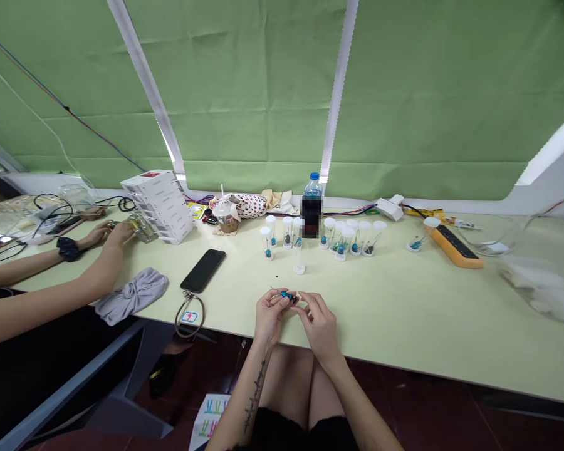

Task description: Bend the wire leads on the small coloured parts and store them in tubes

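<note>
So the small blue part [284, 294] is up in the left hand [269, 319], pinched between thumb and fingers right near the front edge of the surface [399, 300], with thin wire-like leads poking out toward the left. The right hand [321, 326] is right beside its dark end, thumb and fingertips curled close together, but it's pretty tiny from up here so I can't tell if they're actually gripping anything. Just beyond the hands there's an upright clear tube [299, 264], and behind that a loose row of white-capped tubes [341, 241], several with blue bits inside. A blue-capped bottle [313, 186] stands at the back of them. Off to the right there's an orange and black device [455, 246] lying at an angle, and to the left a black phone [203, 270] and a crumpled grey cloth [132, 295]. Further left, a co-worker's hands [121, 233] are on something shiny next to a stack of white boxes [157, 203]
</note>
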A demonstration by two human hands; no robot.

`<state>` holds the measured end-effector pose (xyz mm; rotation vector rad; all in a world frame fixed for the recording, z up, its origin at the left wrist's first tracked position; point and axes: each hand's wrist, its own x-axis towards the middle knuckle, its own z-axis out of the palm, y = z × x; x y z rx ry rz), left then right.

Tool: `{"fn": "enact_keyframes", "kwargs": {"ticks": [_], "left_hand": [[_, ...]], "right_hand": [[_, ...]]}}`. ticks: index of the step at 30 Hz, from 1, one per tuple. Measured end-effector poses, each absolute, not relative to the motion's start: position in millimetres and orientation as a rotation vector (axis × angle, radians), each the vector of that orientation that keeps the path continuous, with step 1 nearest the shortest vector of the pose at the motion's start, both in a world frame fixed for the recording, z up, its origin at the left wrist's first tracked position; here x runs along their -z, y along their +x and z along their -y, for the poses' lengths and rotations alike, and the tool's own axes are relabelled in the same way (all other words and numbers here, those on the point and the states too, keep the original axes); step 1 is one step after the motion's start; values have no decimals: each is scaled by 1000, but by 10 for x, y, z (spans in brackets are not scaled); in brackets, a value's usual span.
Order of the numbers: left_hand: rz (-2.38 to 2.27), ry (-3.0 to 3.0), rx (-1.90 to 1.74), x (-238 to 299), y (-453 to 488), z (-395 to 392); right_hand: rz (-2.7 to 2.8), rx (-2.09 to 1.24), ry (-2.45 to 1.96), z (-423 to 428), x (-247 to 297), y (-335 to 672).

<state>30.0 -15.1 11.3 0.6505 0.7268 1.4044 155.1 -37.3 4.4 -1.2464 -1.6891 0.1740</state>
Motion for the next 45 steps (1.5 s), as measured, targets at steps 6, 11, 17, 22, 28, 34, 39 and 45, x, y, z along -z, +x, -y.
{"fn": "enact_keyframes", "kwargs": {"ticks": [6, 11, 17, 22, 28, 34, 39, 45], "left_hand": [[-733, 682, -1358, -116, 288, 158], [-707, 697, -1323, -82, 271, 146], [-720, 687, -1348, -101, 283, 151], [-754, 680, -1405, -123, 302, 169], [-763, 692, -1380, -115, 300, 160], [-746, 689, -1343, -111, 274, 151], [-725, 700, -1358, -108, 280, 155], [-764, 696, -1408, -89, 300, 162]], "right_hand": [[1713, -177, -1241, 381, -29, 1559], [1723, -140, -1226, 376, -6, 1572], [1728, -111, -1241, 353, 16, 1567], [1743, -156, -1276, 354, -2, 1552], [1725, -196, -1277, 374, -44, 1557], [1766, -164, -1272, 372, -34, 1562], [1778, -164, -1260, 359, -25, 1550], [1736, -214, -1303, 382, -39, 1548]]}}
